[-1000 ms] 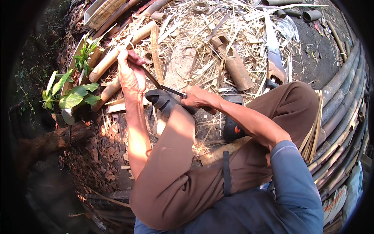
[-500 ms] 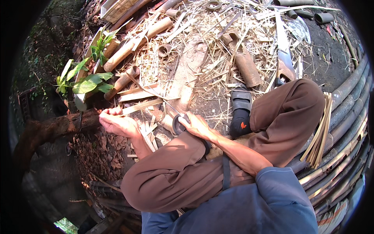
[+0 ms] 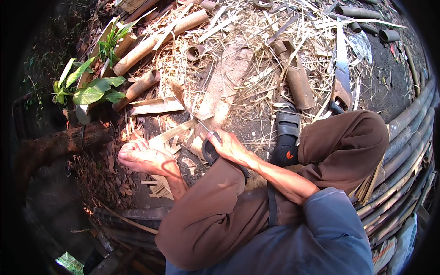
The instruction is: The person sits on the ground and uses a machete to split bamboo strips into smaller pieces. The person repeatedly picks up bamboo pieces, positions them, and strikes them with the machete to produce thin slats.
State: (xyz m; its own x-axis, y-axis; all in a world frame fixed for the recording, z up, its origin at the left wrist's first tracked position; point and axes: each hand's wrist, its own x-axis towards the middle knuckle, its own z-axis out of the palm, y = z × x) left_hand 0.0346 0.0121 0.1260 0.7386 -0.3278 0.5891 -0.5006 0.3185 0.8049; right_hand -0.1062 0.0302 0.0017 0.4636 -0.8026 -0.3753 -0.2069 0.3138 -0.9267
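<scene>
My left hand (image 3: 149, 158), at the left of my knee, is closed round the near end of a flat, pale bamboo strip (image 3: 178, 129). The strip slants up and right from it across the ground. Beyond my bent left knee, my right hand (image 3: 228, 145) is closed on a knife; its handle is mostly hidden in the fist. The thin knife blade (image 3: 198, 120) points up and left, crossing the strip. Beside the right hand, against the knee, is a dark rounded pad (image 3: 210, 151).
Bamboo shavings cover the ground ahead, with a flat board (image 3: 224, 80), cut bamboo tubes (image 3: 298, 85) and a handsaw (image 3: 342, 75). A thick log (image 3: 68, 144) and leafy plant (image 3: 94, 91) stand at left. Long bamboo poles (image 3: 405, 137) lie at right.
The view has shifted slightly. My left hand, with the bamboo strip, has drawn away from the log's end and nearer to me. My right hand still grips the knife, its blade at a steeper angle.
</scene>
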